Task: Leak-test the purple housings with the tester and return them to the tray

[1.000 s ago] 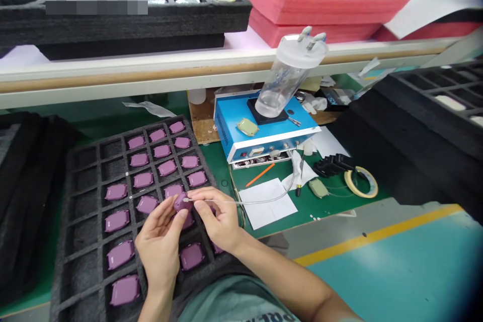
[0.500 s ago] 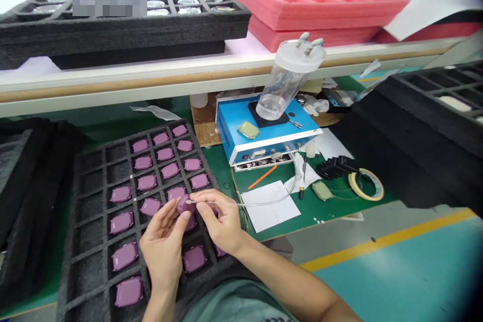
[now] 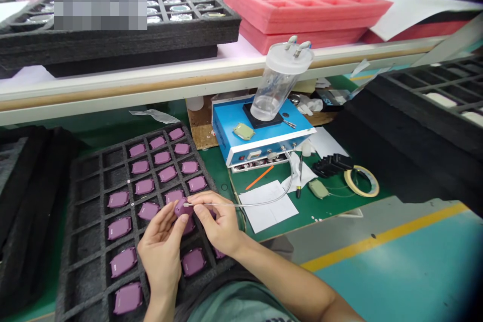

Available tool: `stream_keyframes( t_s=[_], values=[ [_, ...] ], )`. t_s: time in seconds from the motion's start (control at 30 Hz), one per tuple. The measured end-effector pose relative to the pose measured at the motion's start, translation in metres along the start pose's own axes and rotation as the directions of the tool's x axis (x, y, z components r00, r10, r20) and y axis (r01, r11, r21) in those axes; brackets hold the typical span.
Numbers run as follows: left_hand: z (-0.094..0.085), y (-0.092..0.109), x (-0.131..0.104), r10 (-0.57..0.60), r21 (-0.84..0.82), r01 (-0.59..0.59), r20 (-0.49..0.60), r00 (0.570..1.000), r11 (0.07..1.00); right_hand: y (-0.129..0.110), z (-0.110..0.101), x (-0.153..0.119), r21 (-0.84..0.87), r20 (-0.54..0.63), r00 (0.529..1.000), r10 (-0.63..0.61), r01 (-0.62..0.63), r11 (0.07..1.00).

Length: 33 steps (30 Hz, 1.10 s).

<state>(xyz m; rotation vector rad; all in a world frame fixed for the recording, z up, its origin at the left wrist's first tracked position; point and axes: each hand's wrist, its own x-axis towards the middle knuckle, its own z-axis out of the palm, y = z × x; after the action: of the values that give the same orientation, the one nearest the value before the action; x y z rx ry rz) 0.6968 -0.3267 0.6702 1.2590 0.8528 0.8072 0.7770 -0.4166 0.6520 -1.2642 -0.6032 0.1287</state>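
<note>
Small rounded purple plastic case (image 3: 181, 208) held up over a black foam tray (image 3: 98, 252), thin clear flexible tube (image 3: 260, 205) right at it.
Left hand (image 3: 162, 241) is part-curled, thumb and fingertips pinching the case; right hand (image 3: 221, 221) is mostly closed, thumb and finger pinched around the tube near its end, though I can't tell if the tip's actually inside the case. More purple cases (image 3: 128, 298) sit in the tray's compartments below. Off to the right, the tube curves across a white paper sheet (image 3: 277, 214) to a blue-and-white metal box (image 3: 226, 115), which has a clear lidded cylinder (image 3: 274, 88) and a pale green case (image 3: 244, 131) on top.
</note>
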Motion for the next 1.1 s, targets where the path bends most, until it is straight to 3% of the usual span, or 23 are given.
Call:
stream_keyframes(
  t_s=[0.37,0.47,0.53,0.57,0.63,0.7,0.8,0.9,1.0,1.1],
  values=[
    [0.002,-0.005,-0.002,0.023,0.028,-0.024,0.010,1.000,0.999,0.002,-0.001,0.000,-0.007,0.004,1.000,-0.022,0.022,1.000],
    [-0.008,-0.001,-0.010,0.069,0.102,-0.077,0.082,0.994,0.992,0.004,-0.004,-0.010,-0.019,-0.001,1.000,-0.029,0.029,0.999],
    [-0.020,0.010,-0.005,0.133,0.249,-0.173,0.172,0.976,0.953,0.006,-0.006,-0.017,-0.018,-0.021,1.000,-0.022,0.022,1.000],
    [-0.027,0.020,0.003,0.172,0.357,-0.242,0.217,0.961,0.902,0.007,-0.007,-0.019,-0.007,-0.029,1.000,-0.011,0.011,1.000],
    [-0.044,0.044,0.033,0.221,0.592,-0.373,0.315,0.923,0.714,0.010,-0.007,-0.023,0.016,-0.028,0.999,0.016,-0.015,1.000],
    [-0.059,0.070,0.078,0.135,0.753,-0.410,0.401,0.906,0.515,0.009,-0.006,-0.025,0.019,-0.017,0.999,0.033,-0.032,0.999],
    [-0.070,0.094,0.153,0.007,0.770,-0.380,0.439,0.898,0.513,0.007,-0.006,-0.027,-0.021,-0.031,0.999,0.036,-0.037,0.999],
    [-0.065,0.098,0.203,-0.175,0.798,-0.342,0.478,0.861,0.497,0.004,-0.006,-0.028,-0.076,-0.068,0.996,0.066,-0.071,0.995],
    [-0.062,0.095,0.222,-0.285,0.806,-0.342,0.514,0.809,0.483,0.003,-0.007,-0.028,-0.107,-0.096,0.990,0.104,-0.114,0.988],
    [-0.065,0.091,0.221,-0.293,0.787,-0.366,0.549,0.783,0.497,0.001,-0.006,-0.029,-0.115,-0.096,0.986,0.136,-0.147,0.982]
  ],
)
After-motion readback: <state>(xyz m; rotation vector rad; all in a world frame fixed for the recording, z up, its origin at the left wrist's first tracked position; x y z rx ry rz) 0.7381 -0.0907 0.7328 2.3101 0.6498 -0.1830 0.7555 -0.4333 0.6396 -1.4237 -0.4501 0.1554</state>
